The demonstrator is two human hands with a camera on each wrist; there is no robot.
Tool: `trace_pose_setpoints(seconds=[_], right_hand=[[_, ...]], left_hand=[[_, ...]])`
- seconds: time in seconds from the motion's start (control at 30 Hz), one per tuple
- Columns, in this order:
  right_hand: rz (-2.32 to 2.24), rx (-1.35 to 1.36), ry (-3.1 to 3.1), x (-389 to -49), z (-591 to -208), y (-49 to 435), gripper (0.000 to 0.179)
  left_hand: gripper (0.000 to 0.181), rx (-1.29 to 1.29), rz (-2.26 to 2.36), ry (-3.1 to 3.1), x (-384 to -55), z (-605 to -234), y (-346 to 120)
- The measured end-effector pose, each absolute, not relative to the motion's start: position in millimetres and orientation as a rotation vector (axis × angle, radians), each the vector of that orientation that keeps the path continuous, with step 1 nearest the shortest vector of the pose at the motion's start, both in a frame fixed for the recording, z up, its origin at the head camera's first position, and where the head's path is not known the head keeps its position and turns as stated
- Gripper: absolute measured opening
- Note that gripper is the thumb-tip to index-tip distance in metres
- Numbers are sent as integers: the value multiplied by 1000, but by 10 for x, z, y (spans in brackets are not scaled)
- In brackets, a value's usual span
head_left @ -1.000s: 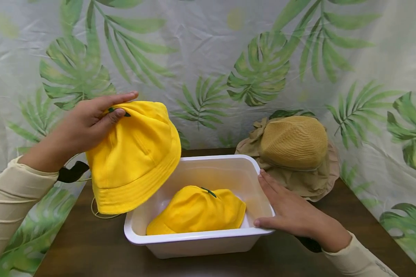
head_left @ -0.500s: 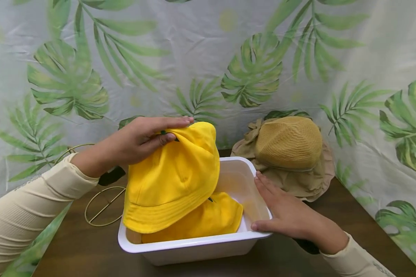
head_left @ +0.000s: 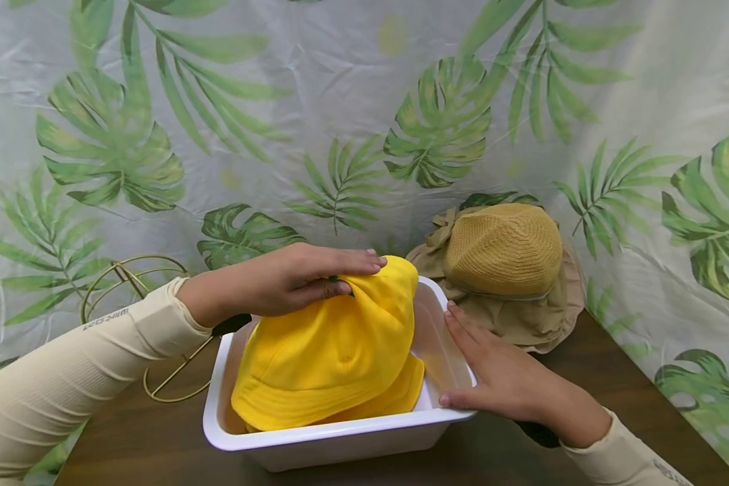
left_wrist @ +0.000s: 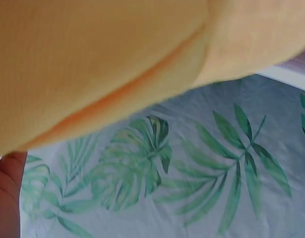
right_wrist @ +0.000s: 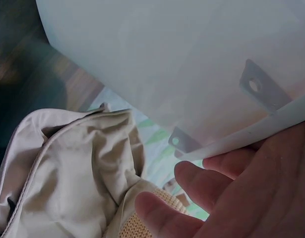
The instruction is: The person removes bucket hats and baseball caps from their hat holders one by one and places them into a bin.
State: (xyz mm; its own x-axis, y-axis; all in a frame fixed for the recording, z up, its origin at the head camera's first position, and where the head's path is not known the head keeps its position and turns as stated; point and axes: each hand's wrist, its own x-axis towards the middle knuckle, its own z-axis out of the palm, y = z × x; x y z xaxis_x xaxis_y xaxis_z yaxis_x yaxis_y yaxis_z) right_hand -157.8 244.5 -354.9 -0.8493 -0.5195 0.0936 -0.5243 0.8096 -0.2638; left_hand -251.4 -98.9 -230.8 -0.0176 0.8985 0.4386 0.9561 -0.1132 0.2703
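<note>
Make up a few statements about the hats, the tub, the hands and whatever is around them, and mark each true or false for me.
1. The left hand holds a yellow hat. True.
2. The tan hat is outside the white tub. True.
3. The right hand holds the tan hat. False: the right hand touches the tub's edge.
4. The gold wire frame is right of the tub. False: the gold wire frame is on the left.
5. A second yellow hat is in the tub, partly hidden. True.
6. The cloth behind is plain. False: the cloth has green leaves printed on it.
</note>
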Motion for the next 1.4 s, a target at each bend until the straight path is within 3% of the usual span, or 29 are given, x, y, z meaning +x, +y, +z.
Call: trace_pose_setpoints(seconds=[0.27,0.83,1.17,1.4], right_hand=[[398,880,-2949,-1584,-3562,2438,106],[442,859,-2986,-1588,-3550,2440,109],[445,850,-2986,-1587,-3558,2441,110],[437,833,-2992,-1585,-3564,2442,109]], left_hand=[[41,-2272,-766,-2070,-2467,-2460,-855],[39,-2340,-661,-2064,-2296,-2514,-778],[39,-2220,-710,-2338,-2443,-2705,-858],[40,-2103,-413,-2579,-2497,-2887,-866]])
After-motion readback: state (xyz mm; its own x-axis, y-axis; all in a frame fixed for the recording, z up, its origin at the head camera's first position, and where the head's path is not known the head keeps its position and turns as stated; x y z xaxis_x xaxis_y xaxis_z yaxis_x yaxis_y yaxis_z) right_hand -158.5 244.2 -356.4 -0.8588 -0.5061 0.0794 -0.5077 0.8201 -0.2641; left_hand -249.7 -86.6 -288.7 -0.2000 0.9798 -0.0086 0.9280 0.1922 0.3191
